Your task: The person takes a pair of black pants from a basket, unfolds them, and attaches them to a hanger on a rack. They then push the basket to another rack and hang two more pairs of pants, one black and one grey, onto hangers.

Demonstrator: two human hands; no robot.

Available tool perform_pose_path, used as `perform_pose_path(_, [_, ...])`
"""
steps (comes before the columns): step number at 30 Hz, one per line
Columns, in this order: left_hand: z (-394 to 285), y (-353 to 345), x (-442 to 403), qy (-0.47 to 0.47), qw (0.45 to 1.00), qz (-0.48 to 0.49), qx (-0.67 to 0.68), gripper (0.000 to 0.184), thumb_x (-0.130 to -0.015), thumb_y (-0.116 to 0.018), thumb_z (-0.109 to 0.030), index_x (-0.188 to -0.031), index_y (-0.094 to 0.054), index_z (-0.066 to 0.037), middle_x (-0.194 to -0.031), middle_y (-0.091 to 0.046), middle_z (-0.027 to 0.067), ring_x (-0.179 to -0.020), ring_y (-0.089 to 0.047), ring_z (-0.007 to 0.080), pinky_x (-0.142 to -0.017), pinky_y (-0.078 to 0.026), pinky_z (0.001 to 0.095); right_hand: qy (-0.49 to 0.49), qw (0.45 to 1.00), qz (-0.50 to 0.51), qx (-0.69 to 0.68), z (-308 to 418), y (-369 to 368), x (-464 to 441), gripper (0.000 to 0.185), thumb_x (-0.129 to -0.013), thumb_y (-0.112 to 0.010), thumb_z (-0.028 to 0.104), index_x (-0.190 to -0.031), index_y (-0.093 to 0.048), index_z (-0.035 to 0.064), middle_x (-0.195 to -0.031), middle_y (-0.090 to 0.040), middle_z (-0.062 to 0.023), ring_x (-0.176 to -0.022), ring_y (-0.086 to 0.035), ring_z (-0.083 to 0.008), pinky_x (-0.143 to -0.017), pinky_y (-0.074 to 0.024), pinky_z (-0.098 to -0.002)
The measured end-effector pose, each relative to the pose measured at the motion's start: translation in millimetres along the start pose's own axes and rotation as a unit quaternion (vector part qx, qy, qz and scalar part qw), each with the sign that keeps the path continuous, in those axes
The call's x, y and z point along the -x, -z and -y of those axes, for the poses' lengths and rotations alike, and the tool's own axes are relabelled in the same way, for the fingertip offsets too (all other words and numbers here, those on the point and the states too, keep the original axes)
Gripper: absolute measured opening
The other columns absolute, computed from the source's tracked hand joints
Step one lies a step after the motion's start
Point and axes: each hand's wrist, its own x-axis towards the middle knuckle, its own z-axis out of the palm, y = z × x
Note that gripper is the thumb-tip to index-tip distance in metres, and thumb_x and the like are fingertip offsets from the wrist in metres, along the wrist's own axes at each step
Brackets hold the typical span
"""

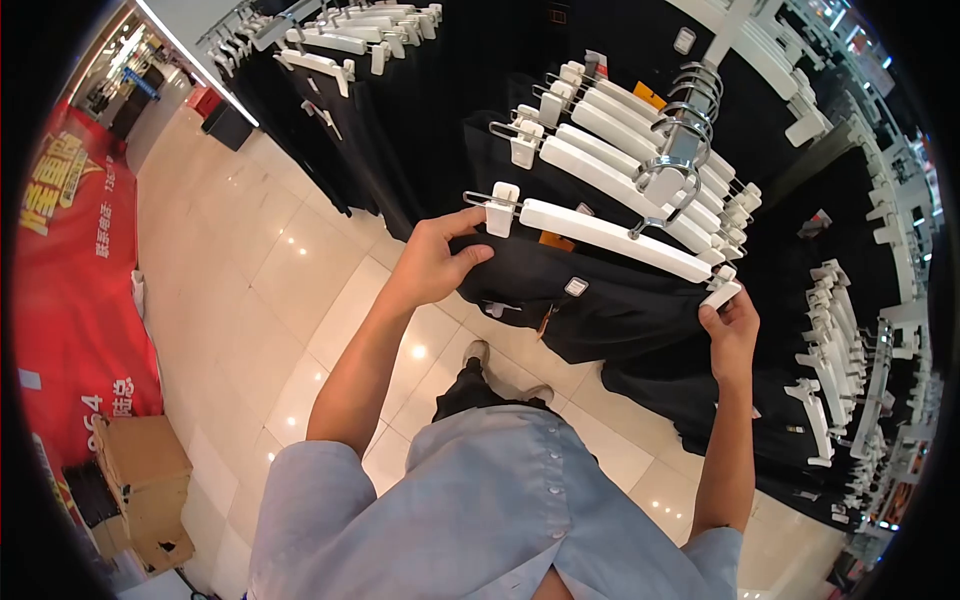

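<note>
A white clip hanger [615, 240] hangs at the near end of a metal display arm [680, 140], its hook over the arm. Black trousers [600, 310] with a small white tag [576, 287] hang from its clips. My left hand [437, 262] is at the left clip [500, 210], index finger by the clip and thumb on the front of the waistband's edge; its other fingers are partly hidden behind the cloth. At the right clip [721, 290], my right hand [734, 328] pinches the waistband's other end between thumb and fingers.
Several more white hangers [600, 150] with black garments crowd the arm behind. Another rack of hangers [360, 40] stands at upper left, and more hangers [830, 330] line the right. A red banner [80, 260] and cardboard boxes [140, 470] are at left on the tiled floor [250, 270].
</note>
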Motion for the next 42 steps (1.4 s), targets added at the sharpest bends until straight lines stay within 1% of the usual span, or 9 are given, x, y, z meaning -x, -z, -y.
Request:
perform_pose_path(3, [-9.4,-0.1,6.0,0.013,0.997,-0.013,-0.078,0.03,-0.077,-0.066,0.004,-0.107,-0.061,0.002,-0.09,-0.068,0.0116,-0.086,-0.063,0.0175,-0.082,-0.046,0.0275,-0.003,1.0,0.009,-0.016,-3.6,-0.5,-6.1,0.042,-0.079,-0.064,-0.004,-0.119,-0.05,-0.0053,-0.097,-0.057,-0.0013,-0.086,-0.051,-0.0075,-0.077,-0.0403,-0.0199])
perform_pose_path(6, [-24.1,7.3,6.2,0.048,0.987,0.029,-0.152,0.03,-0.077,-0.066,0.002,-0.107,-0.061,0.001,-0.083,-0.066,0.0162,-0.075,-0.064,0.0246,-0.073,-0.048,0.0294,-0.015,0.999,-0.027,-0.011,-5.1,-6.4,-0.1,0.04,-0.08,-0.065,-0.003,-0.117,-0.051,-0.0051,-0.098,-0.058,-0.0025,-0.086,-0.051,-0.0069,-0.075,-0.0416,-0.0191])
perform_pose_path(9, [-15.9,8.7,4.2,-0.037,0.99,-0.005,-0.133,0.025,-0.077,-0.065,0.001,-0.102,-0.062,0.001,-0.078,-0.06,0.0224,-0.066,-0.059,0.037,-0.059,-0.047,0.0345,-0.037,0.986,-0.161,0.012,12.8,-35.5,12.4,0.038,-0.081,-0.062,-0.005,-0.117,-0.05,-0.0062,-0.103,-0.059,-0.0088,-0.093,-0.055,-0.0112,-0.079,-0.0462,-0.0225])
perform_pose_path(13, [-11.2,18.8,-0.2,-0.09,0.994,-0.001,-0.069,0.027,-0.076,-0.065,0.002,-0.103,-0.061,0.0,-0.078,-0.063,0.0209,-0.065,-0.061,0.0349,-0.058,-0.048,0.0353,0.187,0.903,-0.362,0.137,20.6,-89.0,47.4,0.031,-0.081,-0.06,-0.006,-0.111,-0.051,-0.0063,-0.108,-0.056,-0.0144,-0.1,-0.057,-0.0192,-0.085,-0.0474,-0.0277])
perform_pose_path(16, [-6.7,23.6,-1.9,-0.106,0.992,0.01,-0.063,0.026,-0.076,-0.065,0.002,-0.102,-0.061,0.0,-0.079,-0.064,0.0197,-0.068,-0.063,0.034,-0.057,-0.048,0.0361,0.378,0.886,-0.124,0.237,84.5,-169.9,33.6,0.025,-0.078,-0.066,0.001,-0.1,-0.057,-0.0044,-0.107,-0.058,-0.0181,-0.096,-0.059,-0.0273,-0.085,-0.0473,-0.0361])
perform_pose_path(19, [0.6,25.3,-2.9,-0.149,0.987,0.014,-0.052,0.028,-0.076,-0.067,0.001,-0.103,-0.061,0.003,-0.077,-0.063,0.0219,-0.063,-0.061,0.0348,-0.056,-0.047,0.0349,0.34,0.874,0.031,0.346,115.1,-222.3,-10.4,0.04,-0.07,-0.072,0.008,-0.106,-0.058,0.0015,-0.105,-0.058,-0.0165,-0.093,-0.058,-0.0361,-0.08,-0.0479,-0.0373])
perform_pose_path(22, [2.0,31.3,-3.4,-0.131,0.989,0.056,-0.048,0.031,-0.076,-0.067,0.001,-0.106,-0.06,0.002,-0.077,-0.063,0.0206,-0.064,-0.061,0.0355,-0.056,-0.047,0.036,0.194,0.904,0.143,0.353,116.4,-231.2,-31.0,0.04,-0.073,-0.069,0.006,-0.111,-0.057,-0.0008,-0.097,-0.061,-0.0143,-0.089,-0.061,-0.0315,-0.077,-0.0475,-0.0357])
perform_pose_path(28, [14.4,33.0,-2.8,-0.109,0.992,0.031,0.059,0.019,-0.078,-0.067,-0.002,-0.093,-0.055,-0.002,-0.079,-0.063,0.0183,-0.069,-0.062,0.0355,-0.057,-0.046,0.0367,0.132,0.932,0.121,0.316,120.7,-237.7,-30.9,0.04,-0.074,-0.069,0.005,-0.112,-0.058,-0.0019,-0.09,-0.06,-0.0138,-0.082,-0.059,-0.0287,-0.076,-0.0469,-0.0329])
perform_pose_path(42, [23.8,26.2,6.7,-0.195,0.98,-0.022,0.006,0.013,-0.074,-0.066,0.004,-0.081,-0.056,-0.001,-0.073,-0.057,0.0099,-0.061,-0.057,0.0281,-0.054,-0.045,0.0337,0.201,0.92,0.185,0.281,113.0,-233.1,-43.5,0.025,-0.071,-0.07,0.007,-0.093,-0.06,-0.0006,-0.076,-0.056,-0.0098,-0.069,-0.056,-0.0227,-0.062,-0.0437,-0.0307])
